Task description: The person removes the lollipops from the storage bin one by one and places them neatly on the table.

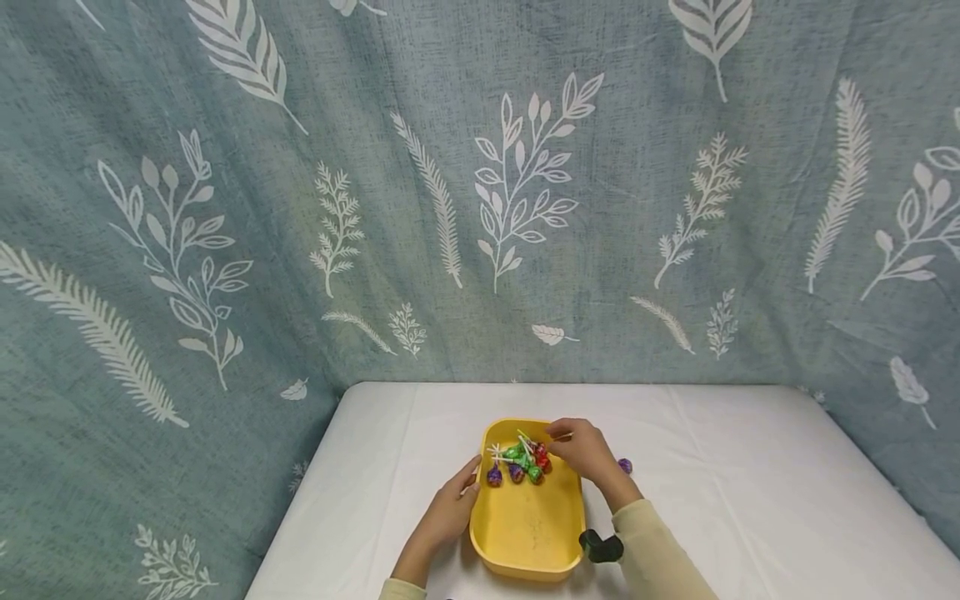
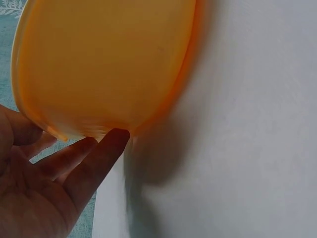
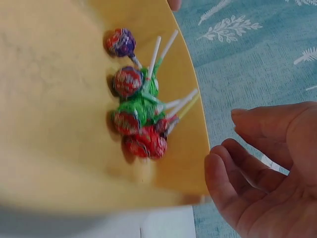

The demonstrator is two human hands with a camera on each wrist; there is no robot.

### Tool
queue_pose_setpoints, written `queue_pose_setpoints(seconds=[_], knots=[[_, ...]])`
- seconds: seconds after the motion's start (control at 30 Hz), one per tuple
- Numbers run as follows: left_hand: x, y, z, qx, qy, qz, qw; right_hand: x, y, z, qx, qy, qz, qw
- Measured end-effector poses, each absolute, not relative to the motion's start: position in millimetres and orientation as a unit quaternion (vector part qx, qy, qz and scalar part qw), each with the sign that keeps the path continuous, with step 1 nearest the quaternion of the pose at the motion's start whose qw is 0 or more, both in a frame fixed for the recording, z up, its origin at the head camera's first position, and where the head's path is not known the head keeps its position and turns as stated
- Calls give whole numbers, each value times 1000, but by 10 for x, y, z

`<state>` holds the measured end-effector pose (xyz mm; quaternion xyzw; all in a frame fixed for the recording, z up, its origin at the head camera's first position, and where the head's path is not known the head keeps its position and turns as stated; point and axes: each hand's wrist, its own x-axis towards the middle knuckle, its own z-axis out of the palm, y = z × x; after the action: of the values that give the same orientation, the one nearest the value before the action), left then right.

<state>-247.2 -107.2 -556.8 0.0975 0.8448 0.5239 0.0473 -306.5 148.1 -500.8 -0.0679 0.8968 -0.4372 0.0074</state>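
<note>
My left hand (image 1: 453, 502) is at the left side of a yellow plastic tray (image 1: 528, 533). In the left wrist view its fingers (image 2: 96, 171) reach out nearly straight with the tips at the wall. At the tray's far right corner is my right hand (image 1: 581, 447), loosely bent, thumb apart from the fingers and nothing between them. One fingertip lies right at the rim in the right wrist view. Several wrapped lollipops lie bunched at the tray's far end: green lollipops (image 3: 130, 116), red lollipops (image 3: 145, 144) and a purple lollipop (image 3: 120, 42), sticks leaning toward the end wall.
Another purple lollipop (image 1: 626, 466) lies on the white tabletop (image 1: 705, 500) just right of the tray, close by my right wrist. A dark device (image 1: 600, 547) is near the right sleeve. Behind the table hangs a blue-green leaf-patterned curtain (image 1: 450, 333).
</note>
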Motion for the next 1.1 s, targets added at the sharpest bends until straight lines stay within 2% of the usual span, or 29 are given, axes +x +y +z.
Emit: queue_pose_setpoints(seconds=[0.67,1.1], knots=[[-2470,-1084,-5579,103,839,532,49,-3131,1190,-5041,-55,922,-375,80],[-2480,-1075,-5586,101,836,537,46,-3214,1099,-5133,-57,950,-297,75]])
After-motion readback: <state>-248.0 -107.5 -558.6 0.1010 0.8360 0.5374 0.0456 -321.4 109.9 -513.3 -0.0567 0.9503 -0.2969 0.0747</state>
